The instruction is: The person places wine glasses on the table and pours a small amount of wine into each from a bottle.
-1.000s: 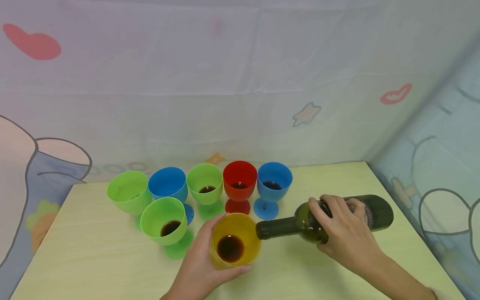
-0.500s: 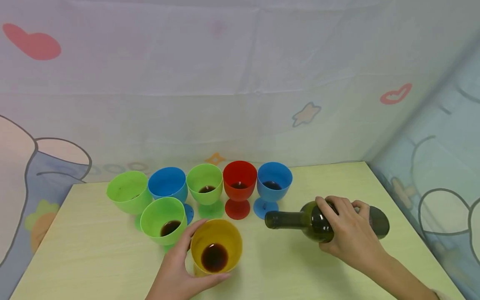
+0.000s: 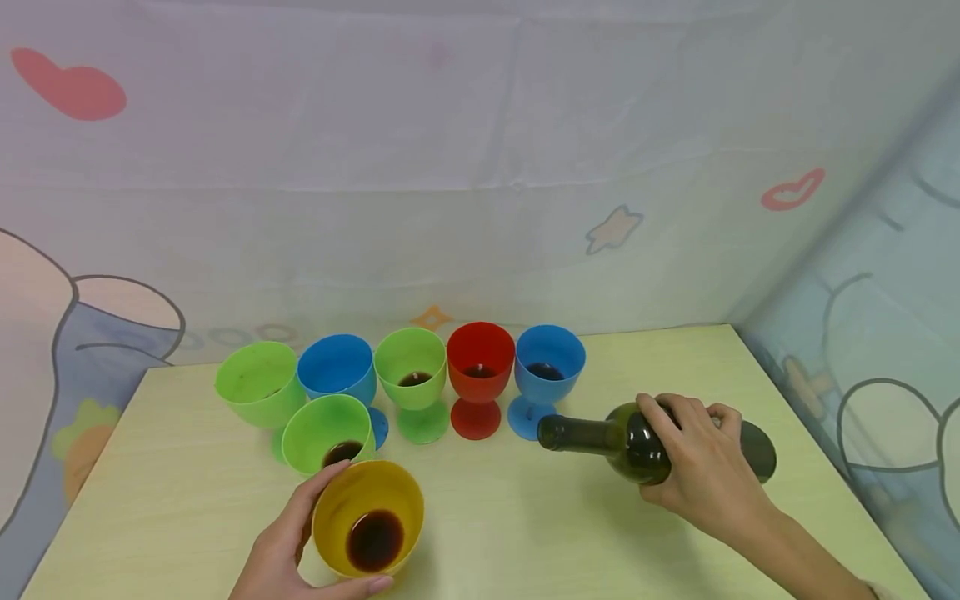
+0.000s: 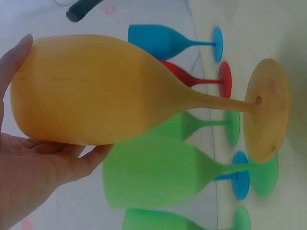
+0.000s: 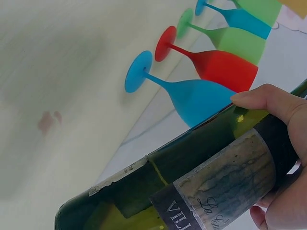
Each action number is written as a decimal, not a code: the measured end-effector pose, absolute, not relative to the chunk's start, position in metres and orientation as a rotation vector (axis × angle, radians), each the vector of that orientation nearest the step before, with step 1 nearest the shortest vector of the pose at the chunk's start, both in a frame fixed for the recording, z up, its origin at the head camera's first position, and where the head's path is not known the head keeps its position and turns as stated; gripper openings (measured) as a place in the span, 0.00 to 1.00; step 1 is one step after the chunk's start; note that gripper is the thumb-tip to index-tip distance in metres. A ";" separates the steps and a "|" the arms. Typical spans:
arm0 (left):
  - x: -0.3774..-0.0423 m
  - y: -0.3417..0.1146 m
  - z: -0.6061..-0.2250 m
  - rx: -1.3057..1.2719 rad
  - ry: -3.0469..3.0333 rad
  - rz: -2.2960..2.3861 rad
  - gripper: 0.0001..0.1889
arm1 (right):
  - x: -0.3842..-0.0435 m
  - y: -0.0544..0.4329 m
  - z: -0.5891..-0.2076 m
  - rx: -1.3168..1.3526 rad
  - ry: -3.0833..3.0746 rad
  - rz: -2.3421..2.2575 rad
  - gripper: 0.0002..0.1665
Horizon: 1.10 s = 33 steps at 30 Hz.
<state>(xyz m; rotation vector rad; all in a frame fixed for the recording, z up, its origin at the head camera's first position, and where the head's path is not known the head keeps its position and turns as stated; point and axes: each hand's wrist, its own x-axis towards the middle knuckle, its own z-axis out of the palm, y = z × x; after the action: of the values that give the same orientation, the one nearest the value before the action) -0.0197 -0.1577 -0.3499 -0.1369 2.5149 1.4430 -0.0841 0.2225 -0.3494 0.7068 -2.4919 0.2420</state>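
My left hand grips a yellow plastic goblet by its bowl, with the thumb on the near side. Dark liquid shows in the bottom of the bowl. In the left wrist view the goblet's foot is close over the table. A green goblet with dark liquid stands just behind it, partly hidden by the yellow one. My right hand holds a dark green wine bottle round its body, lying nearly level above the table. Its neck points left, and a label shows in the right wrist view.
Along the back stand a green goblet, a blue goblet, another green goblet, a red goblet and a second blue goblet. Dark liquid shows in the right three. A printed cloth hangs behind the pale table.
The yellow goblet in my left hand has moved left and nearer, away from the bottle mouth, to in front of the front green goblet. The bottle has shifted slightly, its mouth a little higher and further right.
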 end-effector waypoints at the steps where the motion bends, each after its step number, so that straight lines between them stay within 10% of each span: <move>1: -0.019 -0.162 -0.351 -0.152 2.508 1.434 0.52 | -0.084 0.223 -0.350 0.706 -2.492 0.242 0.51; 11: -0.005 -0.220 -0.374 0.035 2.772 1.466 0.49 | -0.086 0.225 -0.355 0.679 -2.517 0.262 0.52; 33: -0.037 -0.273 -0.390 -0.455 2.686 1.522 0.48 | -0.091 0.230 -0.355 0.554 -2.602 0.504 0.51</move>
<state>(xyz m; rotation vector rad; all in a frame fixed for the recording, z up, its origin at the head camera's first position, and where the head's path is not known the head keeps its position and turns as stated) -0.0366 -0.2726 -0.3898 -0.4551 2.6855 1.5218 -0.0906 0.2296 -0.3554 0.5539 -2.6017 0.5040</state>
